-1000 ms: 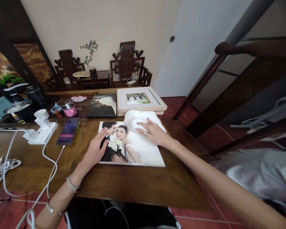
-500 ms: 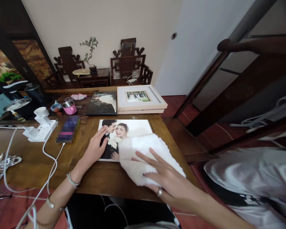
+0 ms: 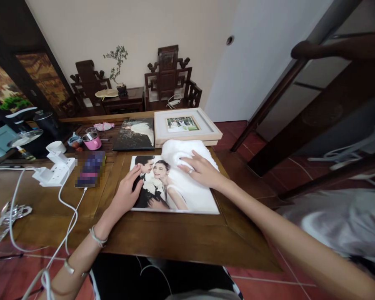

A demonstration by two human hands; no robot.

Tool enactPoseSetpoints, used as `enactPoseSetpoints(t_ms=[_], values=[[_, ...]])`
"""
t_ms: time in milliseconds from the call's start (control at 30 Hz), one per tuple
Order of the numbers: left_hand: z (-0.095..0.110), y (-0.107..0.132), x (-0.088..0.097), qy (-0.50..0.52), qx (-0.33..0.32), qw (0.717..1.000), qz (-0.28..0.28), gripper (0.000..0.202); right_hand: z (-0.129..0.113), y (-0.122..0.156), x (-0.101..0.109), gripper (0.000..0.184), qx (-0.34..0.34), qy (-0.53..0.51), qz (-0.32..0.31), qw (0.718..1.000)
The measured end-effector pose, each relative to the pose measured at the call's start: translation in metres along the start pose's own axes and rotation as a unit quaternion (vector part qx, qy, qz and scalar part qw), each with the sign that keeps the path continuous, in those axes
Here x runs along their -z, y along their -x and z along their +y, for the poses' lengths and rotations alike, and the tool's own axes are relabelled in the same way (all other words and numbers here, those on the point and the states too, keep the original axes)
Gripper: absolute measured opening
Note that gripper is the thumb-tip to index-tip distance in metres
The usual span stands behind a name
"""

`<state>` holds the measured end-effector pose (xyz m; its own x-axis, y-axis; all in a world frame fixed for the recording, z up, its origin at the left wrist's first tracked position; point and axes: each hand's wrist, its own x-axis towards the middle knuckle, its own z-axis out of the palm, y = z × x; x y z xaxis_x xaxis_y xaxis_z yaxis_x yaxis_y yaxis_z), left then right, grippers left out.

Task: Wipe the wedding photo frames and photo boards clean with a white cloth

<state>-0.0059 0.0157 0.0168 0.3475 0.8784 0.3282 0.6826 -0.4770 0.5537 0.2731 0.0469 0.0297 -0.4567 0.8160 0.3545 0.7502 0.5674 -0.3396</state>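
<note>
A photo panel (image 3: 178,199) of a couple lies face up on the wooden table. My left hand (image 3: 129,187) rests on its left edge, fingers stretched out, holding nothing. On the panel's upper right part, my right hand (image 3: 201,168) presses and grips a fluffy white cloth (image 3: 175,150). The cloth hides that corner of the panel and reaches to the pale wooden picture frame (image 3: 206,133) behind it.
Beside the picture frame lies a dark photo panel (image 3: 134,139). On the left are a phone (image 3: 90,168) on a charging cable, a white power strip (image 3: 54,171), and a pink cup (image 3: 92,141). A wooden chair (image 3: 300,83) stands at the right.
My right hand has slid the cloth from the panel's lower right to its upper right, uncovering the lower part of the photo. My left hand has stayed in place.
</note>
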Motion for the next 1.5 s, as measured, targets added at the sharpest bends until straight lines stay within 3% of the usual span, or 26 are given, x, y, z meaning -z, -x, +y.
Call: enactPoseSetpoints(t_ms=[133,300,433,533,667,767,867,1033,1267,1367,1500], values=[[0.0,0.0,-0.001,-0.003,0.0,1.0,0.002,0.042,-0.022,0.034,0.0,0.034,0.046,0.008,0.004,0.999],[-0.003,0.001,-0.004,-0.005,-0.005,1.0,0.009,0.041,-0.073,0.09,0.016,0.027,0.079,-0.014,-0.055,0.995],[-0.003,0.0,-0.003,0.0,-0.007,1.0,0.007,0.041,-0.101,0.101,0.027,0.02,0.11,-0.049,-0.123,0.985],[-0.002,0.0,-0.002,-0.004,-0.006,1.0,0.005,0.042,-0.094,0.081,0.023,0.024,0.107,-0.06,-0.124,0.985],[-0.002,0.001,-0.001,-0.006,-0.007,1.0,0.004,0.043,-0.054,0.031,0.009,0.029,0.092,-0.034,-0.088,0.991],[-0.003,0.001,-0.001,-0.004,-0.007,1.0,0.002,0.042,-0.026,-0.005,0.003,0.033,0.038,-0.021,-0.059,0.997],[-0.003,0.001,-0.001,-0.003,-0.009,1.0,0.003,0.042,-0.015,-0.022,0.0,0.035,0.011,-0.007,-0.038,0.999],[-0.002,0.001,-0.002,-0.003,-0.006,1.0,0.006,0.042,-0.043,0.01,-0.004,0.03,0.033,0.014,-0.033,0.999],[-0.002,0.001,-0.003,0.004,-0.003,1.0,0.004,0.042,-0.109,0.083,0.011,0.026,0.108,-0.042,-0.124,0.985],[-0.002,0.001,-0.002,0.003,-0.005,1.0,0.005,0.042,-0.11,0.084,0.018,0.023,0.141,-0.056,-0.16,0.975],[-0.002,0.001,-0.002,0.003,-0.009,1.0,0.006,0.042,-0.084,0.055,0.012,0.028,0.148,-0.041,-0.131,0.979]])
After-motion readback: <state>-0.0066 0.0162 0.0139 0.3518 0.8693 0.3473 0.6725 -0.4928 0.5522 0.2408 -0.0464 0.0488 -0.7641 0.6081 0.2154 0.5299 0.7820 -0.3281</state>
